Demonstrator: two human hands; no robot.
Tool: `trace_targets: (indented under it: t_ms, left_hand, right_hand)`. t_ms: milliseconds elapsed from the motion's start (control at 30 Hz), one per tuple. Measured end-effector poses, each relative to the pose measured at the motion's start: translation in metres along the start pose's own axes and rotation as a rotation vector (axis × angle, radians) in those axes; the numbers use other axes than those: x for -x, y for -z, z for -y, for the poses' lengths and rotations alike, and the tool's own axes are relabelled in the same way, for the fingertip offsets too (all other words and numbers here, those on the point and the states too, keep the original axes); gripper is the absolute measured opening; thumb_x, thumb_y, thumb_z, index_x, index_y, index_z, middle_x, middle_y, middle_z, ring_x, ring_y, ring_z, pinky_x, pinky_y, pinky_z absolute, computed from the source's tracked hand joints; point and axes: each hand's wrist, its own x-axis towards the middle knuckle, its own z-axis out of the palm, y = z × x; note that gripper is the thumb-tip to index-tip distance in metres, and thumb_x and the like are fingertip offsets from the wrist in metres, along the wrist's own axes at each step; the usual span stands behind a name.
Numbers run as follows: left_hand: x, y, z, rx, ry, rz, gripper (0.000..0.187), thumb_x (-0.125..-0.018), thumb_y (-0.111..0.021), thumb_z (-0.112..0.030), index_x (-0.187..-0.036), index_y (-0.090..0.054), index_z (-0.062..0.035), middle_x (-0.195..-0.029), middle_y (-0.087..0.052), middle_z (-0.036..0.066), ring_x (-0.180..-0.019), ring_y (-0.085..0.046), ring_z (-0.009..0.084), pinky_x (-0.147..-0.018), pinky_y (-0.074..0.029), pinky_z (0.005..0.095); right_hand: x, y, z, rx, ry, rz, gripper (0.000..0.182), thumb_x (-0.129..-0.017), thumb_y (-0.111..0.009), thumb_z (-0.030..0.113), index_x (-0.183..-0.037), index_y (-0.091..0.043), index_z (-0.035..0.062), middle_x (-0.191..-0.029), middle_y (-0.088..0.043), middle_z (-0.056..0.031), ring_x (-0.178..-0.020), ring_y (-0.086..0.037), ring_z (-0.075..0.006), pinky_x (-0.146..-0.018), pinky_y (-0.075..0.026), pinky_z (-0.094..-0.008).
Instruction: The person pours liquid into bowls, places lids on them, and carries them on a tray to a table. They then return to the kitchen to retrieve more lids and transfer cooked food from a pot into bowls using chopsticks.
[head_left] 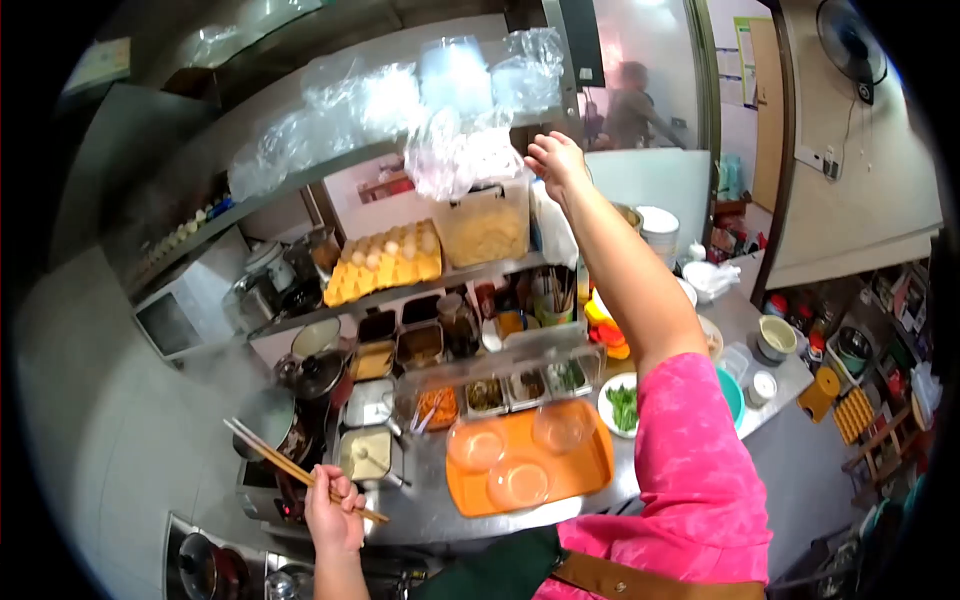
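Long chopsticks (270, 452) are held in my left hand (335, 507), its fingers wrapped round them, their tips pointing toward the steaming pot (266, 420). Raised high, my right hand (556, 160) has its fingers apart and holds nothing. It is beside the clear plastic bags (455, 155) that hang from the upper shelf. Below, several clear bowls (520, 484) sit on an orange tray (585, 478) on the steel counter. A white plate of green leaves (622, 404) lies to the right of the tray.
An egg tray (385, 265) and a clear bin (487, 225) stand on the middle shelf. Containers of ingredients (485, 394) line the counter's back. A square container with a ladle (368, 455) is near my left hand. Behind glass, a person (632, 105) is visible. A teal bowl (731, 397) is at right.
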Motion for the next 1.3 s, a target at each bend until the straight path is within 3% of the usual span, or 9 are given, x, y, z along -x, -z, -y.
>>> trace_targets:
  t_ms: [200, 367, 467, 667, 767, 900, 1033, 1133, 1300]
  left_hand:
    - [-0.025, -0.077, 0.022, -0.045, -0.052, 0.039, 0.016, -0.089, -0.042, -0.022, -0.082, -0.047, -0.0089, -0.057, -0.042, -0.001, -0.042, -0.031, 0.0066, -0.043, -0.027, 0.0215]
    - [-0.037, -0.132, 0.029, -0.157, -0.052, 0.069, 0.013, -0.088, -0.043, -0.021, -0.084, -0.048, -0.0091, -0.058, -0.044, -0.001, -0.043, -0.032, 0.0056, -0.042, -0.028, 0.0208]
    - [-0.05, -0.159, 0.026, -0.21, -0.007, 0.107, 0.014, -0.088, -0.045, -0.019, -0.082, -0.048, -0.0065, -0.061, -0.044, 0.0, -0.043, -0.031, 0.0053, -0.041, -0.027, 0.0191]
    - [-0.101, -0.245, 0.007, -0.361, -0.145, 0.284, 0.017, -0.087, -0.044, -0.018, -0.091, -0.052, -0.0034, -0.071, -0.049, 0.002, -0.04, -0.033, 0.0059, -0.034, -0.024, 0.0179]
    - [-0.137, -0.292, -0.001, -0.402, -0.34, 0.324, 0.025, -0.089, -0.041, -0.02, -0.103, -0.051, -0.0016, -0.085, -0.054, 0.006, -0.062, -0.049, 0.009, -0.046, -0.034, 0.0189]
    - [-0.161, -0.339, -0.009, -0.453, -0.332, 0.404, 0.023, -0.089, -0.042, -0.02, -0.101, -0.05, -0.0018, -0.089, -0.052, 0.006, -0.062, -0.047, 0.0082, -0.045, -0.033, 0.0174]
    - [-0.172, -0.378, -0.019, -0.499, -0.391, 0.458, 0.023, -0.089, -0.042, -0.019, -0.101, -0.051, -0.0018, -0.088, -0.053, 0.006, -0.06, -0.046, 0.0068, -0.043, -0.031, 0.0173]
    - [-0.186, -0.402, -0.019, -0.474, -0.367, 0.395, 0.023, -0.089, -0.041, -0.018, -0.102, -0.051, -0.0015, -0.091, -0.054, 0.007, -0.064, -0.048, 0.0084, -0.046, -0.033, 0.0184]
    - [-0.211, -0.453, -0.011, -0.778, -0.561, 0.32, 0.024, -0.087, -0.043, -0.017, -0.105, -0.054, -0.0048, -0.099, -0.056, 0.004, -0.073, -0.052, 0.0108, -0.05, -0.037, 0.0224]
  right_hand:
    - [-0.127, -0.013, -0.011, -0.403, -0.194, -0.155, 0.031, -0.075, -0.063, 0.019, -0.099, -0.049, 0.0045, -0.097, -0.048, -0.0089, -0.082, -0.049, -0.0215, -0.067, -0.046, -0.0377]
    - [-0.131, -0.034, 0.002, -0.465, -0.239, -0.372, 0.034, -0.069, -0.072, 0.03, -0.064, -0.05, 0.0035, -0.056, -0.046, -0.0014, -0.04, -0.038, -0.0084, -0.035, -0.031, -0.0166]
    - [-0.137, -0.026, -0.001, -0.461, -0.33, -0.185, 0.036, -0.067, -0.073, 0.031, -0.07, -0.051, 0.0028, -0.059, -0.047, -0.0021, -0.042, -0.038, -0.0088, -0.037, -0.032, -0.0179]
    - [-0.141, -0.037, -0.003, -0.499, -0.188, -0.176, 0.037, -0.065, -0.075, 0.03, -0.081, -0.052, 0.0058, -0.062, -0.05, -0.0043, -0.042, -0.039, -0.0108, -0.038, -0.033, -0.0208]
    - [-0.135, -0.046, 0.011, -0.48, -0.251, -0.119, 0.038, -0.064, -0.075, 0.033, -0.077, -0.052, 0.0062, -0.057, -0.046, -0.003, -0.038, -0.035, -0.0104, -0.034, -0.028, -0.0205]
    - [-0.153, -0.051, 0.009, -0.517, -0.237, -0.098, 0.028, -0.075, -0.064, 0.031, -0.081, -0.052, 0.0062, -0.061, -0.046, -0.0023, -0.038, -0.033, -0.0115, -0.032, -0.024, -0.0249]
    - [-0.145, -0.065, 0.019, -0.424, 0.06, -0.101, 0.019, -0.075, -0.057, 0.014, -0.087, -0.055, 0.0, -0.078, -0.057, -0.0081, -0.072, -0.051, -0.0158, -0.067, -0.04, -0.0291]
    - [-0.115, -0.052, 0.025, -0.465, 0.17, -0.08, 0.02, -0.075, -0.058, 0.016, -0.086, -0.055, 0.0, -0.08, -0.057, -0.0075, -0.073, -0.05, -0.0146, -0.067, -0.039, -0.0277]
    - [-0.125, -0.017, 0.011, -0.528, -0.061, 0.01, 0.04, -0.073, -0.065, 0.034, -0.088, -0.05, 0.0005, -0.08, -0.051, -0.0023, -0.074, -0.045, -0.0103, -0.069, -0.039, -0.026]
